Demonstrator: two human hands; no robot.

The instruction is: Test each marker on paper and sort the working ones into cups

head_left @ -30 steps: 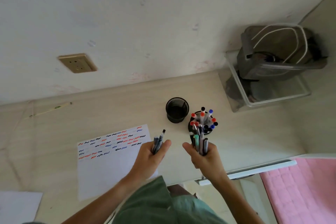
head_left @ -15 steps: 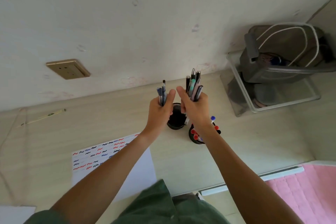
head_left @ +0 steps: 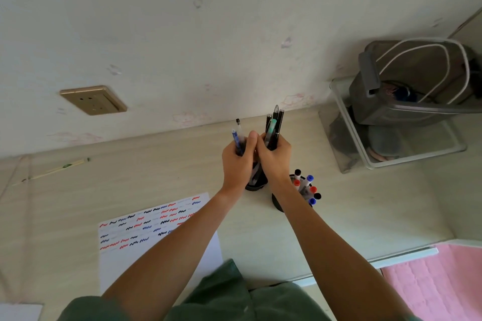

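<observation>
On the pale worktop (head_left: 78,190), far to the left of the black mesh cup (head_left: 257,185), a thin pale stick (head_left: 52,170) lies near the wall, and a brass-coloured socket plate (head_left: 93,99) sits on the wall above it. Nearer the cup, to its lower left, lies the sheet of paper (head_left: 146,237), its upper part covered with rows of short red, blue and black squiggles; the left forearm crosses its right corner. Directly above the cup the two hands meet, thumbs touching. The left hand (head_left: 237,161) is curled round a small bunch of blue-bodied pens (head_left: 238,135), their tips standing up out of the fist. The right hand (head_left: 275,157) grips a second bunch of darker pens (head_left: 273,125), one of them pale green, which also point upward. The lower ends of the pens reach down into the cup's mouth, though the hands hide most of it. Just to the right of the cup and nearly touching it stands a second black cup (head_left: 277,203), full of markers (head_left: 306,187) with red, blue and black caps pointing up. Well to the right of the cup, against the wall, a clear plastic bin (head_left: 391,161) holds a grey bag (head_left: 417,86) with white cord handles. Below that, past the worktop's edge, is a pink quilted cloth (head_left: 438,284).
</observation>
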